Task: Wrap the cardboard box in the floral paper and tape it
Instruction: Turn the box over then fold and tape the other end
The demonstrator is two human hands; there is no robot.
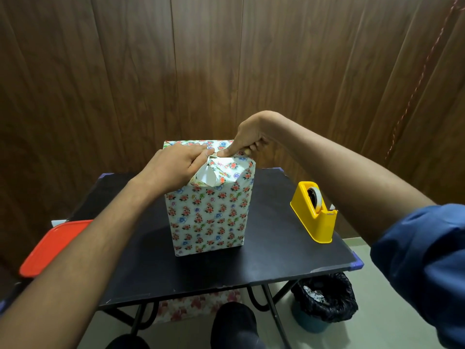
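Fingertips of both hands are met at the top middle of the wrapped box. The left hand (176,163) is curled, thumb and forefinger pinching a small fold of the floral paper (208,217) at the top seam. The right hand (247,141) is bent at the wrist from 1 o'clock; its forefinger is extended and pressed down onto the same fold, touching the left fingertips, while the remaining fingers are curled under. Whether anything is held in those curled fingers cannot be told.

The cardboard box itself is hidden entirely under the paper; it is stood upright at the centre of the black table (276,248). The near top flap is left unflattened: a loose loop with its white underside shown, just below the left hand at 6 o'clock from the pinch. The front face is covered smoothly.

A yellow tape dispenser (313,212) is set at 3 o'clock from the box, well apart, a roll seated in it. A red lid (50,250) is seen at 8 o'clock, at the table's left edge, partly crossed by the left forearm. A bin lined with a black bag (327,298) is placed on the floor at 5 o'clock, under the table's right corner. More floral paper is visible beneath the table. A blue sleeve (422,260) is pushed up on the right arm.
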